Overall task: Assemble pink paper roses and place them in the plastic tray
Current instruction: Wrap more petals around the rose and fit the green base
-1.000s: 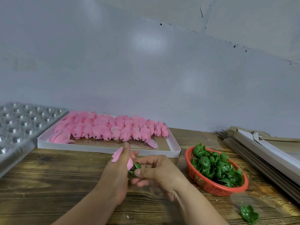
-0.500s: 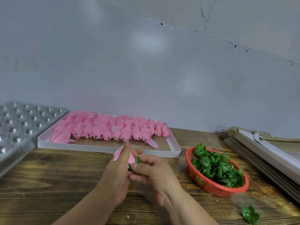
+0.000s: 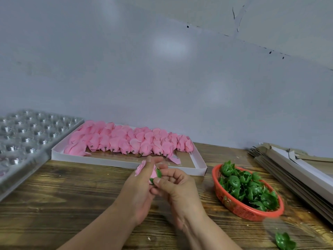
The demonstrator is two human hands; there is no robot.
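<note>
Left hand (image 3: 138,188) grips a pink rose (image 3: 139,168) above the worktop (image 3: 72,195), just in front of the white box (image 3: 126,164). Right hand (image 3: 177,186) pinches the green base (image 3: 158,173) against the rose. Plastic tray (image 3: 27,138) lies left of the box; red basket (image 3: 239,210) right.

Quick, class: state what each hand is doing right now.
Left hand: closed, holding the pink paper rose.
Right hand: closed, pinching the green base at the rose's bottom.
</note>
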